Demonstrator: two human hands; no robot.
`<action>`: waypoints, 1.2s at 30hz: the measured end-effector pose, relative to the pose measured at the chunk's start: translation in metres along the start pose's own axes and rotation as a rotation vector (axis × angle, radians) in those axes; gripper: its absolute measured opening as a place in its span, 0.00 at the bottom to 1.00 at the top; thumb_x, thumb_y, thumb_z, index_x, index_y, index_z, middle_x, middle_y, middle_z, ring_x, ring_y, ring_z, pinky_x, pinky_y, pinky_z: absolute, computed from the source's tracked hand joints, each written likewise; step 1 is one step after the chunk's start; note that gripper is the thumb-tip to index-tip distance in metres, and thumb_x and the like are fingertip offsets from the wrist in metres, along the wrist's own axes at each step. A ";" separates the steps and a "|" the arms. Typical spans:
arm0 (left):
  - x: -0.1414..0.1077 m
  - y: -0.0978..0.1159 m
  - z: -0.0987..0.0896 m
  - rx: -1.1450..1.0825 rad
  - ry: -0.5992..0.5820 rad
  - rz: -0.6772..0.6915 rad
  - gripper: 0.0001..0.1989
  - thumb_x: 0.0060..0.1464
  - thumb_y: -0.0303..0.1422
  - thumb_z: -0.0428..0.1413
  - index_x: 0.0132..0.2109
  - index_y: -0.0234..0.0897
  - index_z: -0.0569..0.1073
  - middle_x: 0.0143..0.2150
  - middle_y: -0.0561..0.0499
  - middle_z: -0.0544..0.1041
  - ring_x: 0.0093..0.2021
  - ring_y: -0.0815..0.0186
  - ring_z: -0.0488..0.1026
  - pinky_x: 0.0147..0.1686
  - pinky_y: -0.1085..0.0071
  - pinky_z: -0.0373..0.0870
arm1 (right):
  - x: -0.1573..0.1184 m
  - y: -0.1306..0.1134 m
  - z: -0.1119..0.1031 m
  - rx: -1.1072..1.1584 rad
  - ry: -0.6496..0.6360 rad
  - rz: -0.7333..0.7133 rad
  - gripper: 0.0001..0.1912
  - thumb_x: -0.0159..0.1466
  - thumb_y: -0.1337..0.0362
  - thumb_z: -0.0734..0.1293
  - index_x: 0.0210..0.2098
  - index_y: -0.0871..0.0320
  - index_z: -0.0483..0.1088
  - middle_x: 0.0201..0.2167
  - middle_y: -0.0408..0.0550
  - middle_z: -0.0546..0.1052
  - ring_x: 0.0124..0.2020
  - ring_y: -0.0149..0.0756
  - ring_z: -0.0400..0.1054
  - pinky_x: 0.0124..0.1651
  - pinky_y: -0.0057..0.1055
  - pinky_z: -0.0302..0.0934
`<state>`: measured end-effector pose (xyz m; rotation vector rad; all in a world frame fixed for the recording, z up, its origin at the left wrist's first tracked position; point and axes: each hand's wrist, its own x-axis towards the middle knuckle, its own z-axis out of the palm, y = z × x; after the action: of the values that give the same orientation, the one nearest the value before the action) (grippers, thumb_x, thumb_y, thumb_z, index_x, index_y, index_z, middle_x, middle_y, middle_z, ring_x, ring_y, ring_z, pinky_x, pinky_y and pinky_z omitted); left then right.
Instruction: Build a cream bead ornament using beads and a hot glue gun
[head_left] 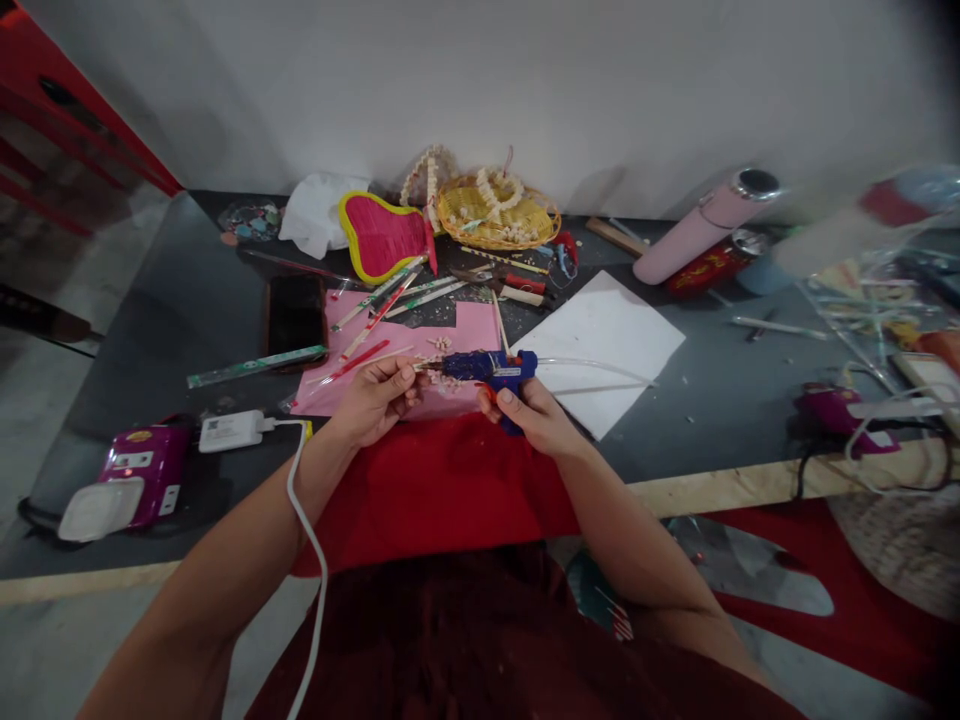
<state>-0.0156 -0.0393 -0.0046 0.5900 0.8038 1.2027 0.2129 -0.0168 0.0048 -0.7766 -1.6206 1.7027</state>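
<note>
My right hand [541, 418] is wrapped round the handle of a blue hot glue gun [480, 366], its fingers near the orange trigger. A long clear glue stick [592, 365] runs out of the gun's back end over the white paper [600, 350]. The nozzle points left at my left hand [381, 398], whose thumb and fingers are pinched together at the tip. What they hold is too small to make out. Beneath the gun, small pale pieces [442, 345] are scattered on a pink sheet [472, 320].
Behind the hands lie wrapped chopsticks [375, 315], pliers [474, 277], a yellow-rimmed pink shape [384, 235] and a woven basket [465, 218]. A phone [297, 318] and a purple power strip [150, 470] are on the left. A pink flask [705, 225] stands right. A white cable [309, 530] crosses my left forearm.
</note>
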 end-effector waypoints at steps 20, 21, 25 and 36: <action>0.001 -0.001 -0.002 -0.028 0.033 0.006 0.08 0.44 0.32 0.64 0.31 0.32 0.74 0.26 0.51 0.74 0.22 0.78 0.65 0.24 0.81 0.65 | 0.001 -0.002 -0.001 -0.099 -0.015 -0.002 0.16 0.64 0.50 0.59 0.36 0.58 0.63 0.29 0.44 0.66 0.26 0.27 0.58 0.31 0.29 0.55; 0.001 -0.001 -0.002 -0.022 0.031 0.006 0.08 0.45 0.32 0.64 0.31 0.32 0.74 0.26 0.52 0.74 0.22 0.78 0.65 0.24 0.81 0.65 | 0.002 -0.002 -0.001 -0.108 -0.025 -0.004 0.17 0.65 0.50 0.59 0.35 0.58 0.63 0.29 0.44 0.66 0.26 0.27 0.58 0.31 0.28 0.55; 0.001 -0.002 -0.003 -0.023 0.028 0.012 0.08 0.46 0.31 0.63 0.31 0.32 0.73 0.26 0.51 0.74 0.22 0.78 0.64 0.24 0.81 0.64 | 0.002 0.000 0.001 -0.072 -0.016 0.002 0.17 0.64 0.50 0.60 0.36 0.58 0.64 0.29 0.45 0.68 0.26 0.27 0.59 0.31 0.28 0.56; 0.003 -0.003 -0.007 -0.073 -0.038 0.071 0.04 0.50 0.29 0.59 0.33 0.32 0.74 0.30 0.49 0.72 0.24 0.77 0.63 0.24 0.79 0.62 | -0.009 -0.030 -0.061 -0.218 0.562 0.112 0.26 0.62 0.41 0.54 0.38 0.57 0.68 0.31 0.48 0.74 0.24 0.28 0.65 0.26 0.25 0.61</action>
<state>-0.0188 -0.0372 -0.0113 0.5837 0.7094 1.2768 0.2679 0.0140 0.0309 -1.3353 -1.3886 1.2291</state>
